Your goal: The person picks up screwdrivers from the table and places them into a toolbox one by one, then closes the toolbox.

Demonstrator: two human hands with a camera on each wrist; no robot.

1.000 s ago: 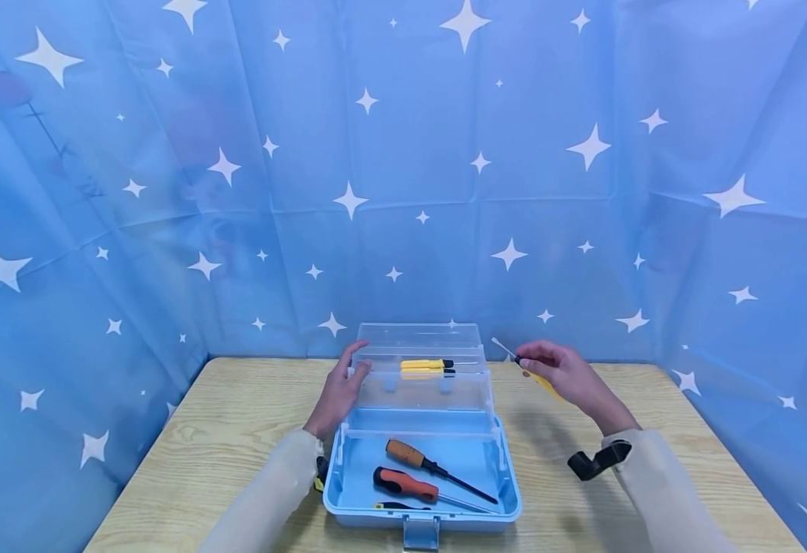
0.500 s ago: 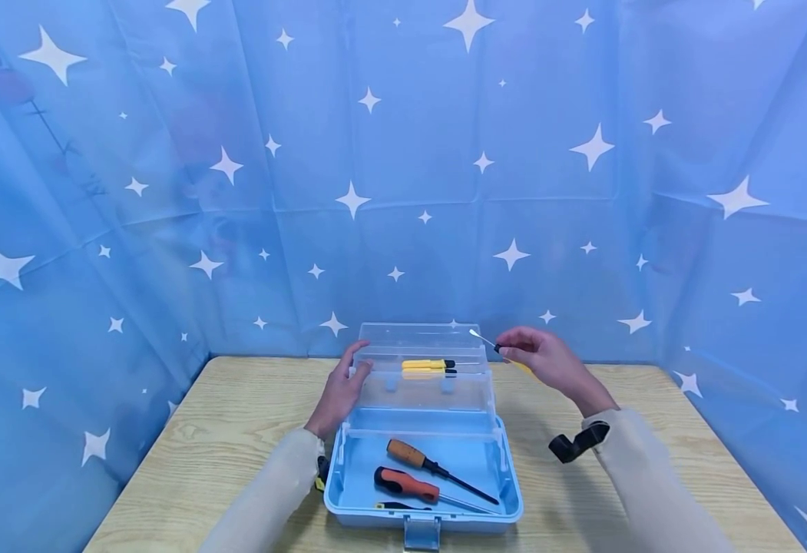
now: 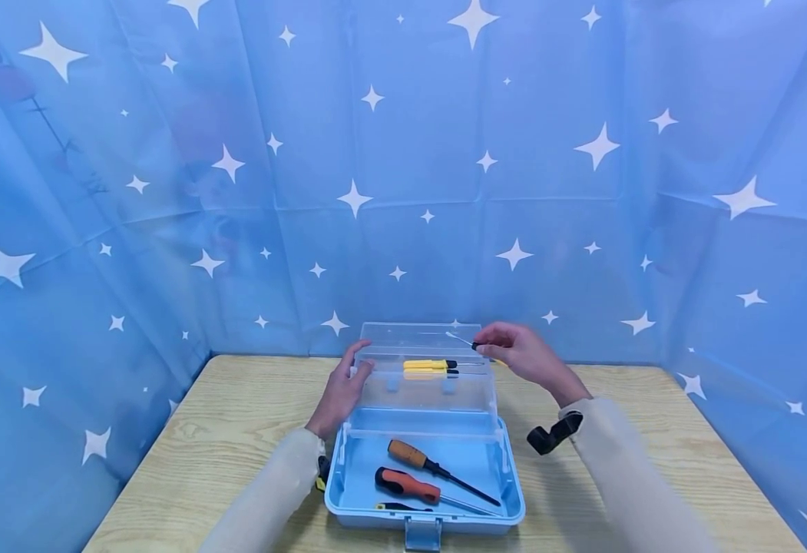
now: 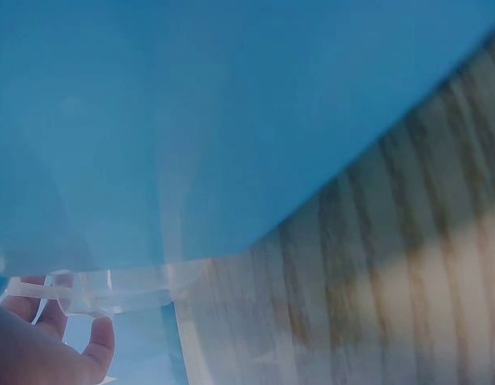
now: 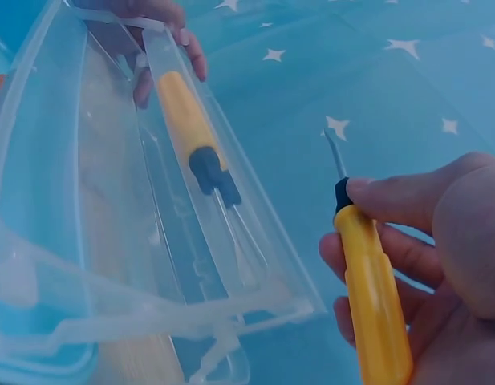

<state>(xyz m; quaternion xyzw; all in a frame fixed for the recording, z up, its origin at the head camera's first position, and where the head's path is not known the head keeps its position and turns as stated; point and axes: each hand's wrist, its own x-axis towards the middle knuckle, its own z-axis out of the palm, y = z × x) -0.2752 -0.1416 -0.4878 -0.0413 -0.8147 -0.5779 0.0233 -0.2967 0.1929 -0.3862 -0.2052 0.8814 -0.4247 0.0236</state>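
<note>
A light blue toolbox [image 3: 368, 521] stands with its clear plastic lid [image 3: 425, 334] raised and a clear tray section lifted. My left hand [image 3: 339, 393] holds the left edge of this clear part, thumb in front, other fingers behind. Two yellow-handled screwdrivers [image 3: 429, 365] lie in the raised clear compartment. My right hand [image 3: 524, 355] pinches another yellow screwdriver [image 5: 367, 273] near its black collar, tip toward the lid's right edge. In the box are an orange-brown-handled screwdriver [image 3: 408, 454], a red-and-black one [image 3: 410, 485] and a small black-and-yellow tool [image 3: 403, 507], partly hidden by the front wall.
The toolbox rests on a light wood-grain table [image 3: 251, 415]. A blue curtain [image 3: 410, 253] with white stars hangs close behind and on both sides. A latch [image 3: 422, 534] juts from the box front. A black strap piece [image 3: 555, 434] hangs at my right wrist.
My right hand has moved left and slightly up with the yellow screwdriver, bringing its tip across the lid's right edge in view. My left hand stays on the clear part.
</note>
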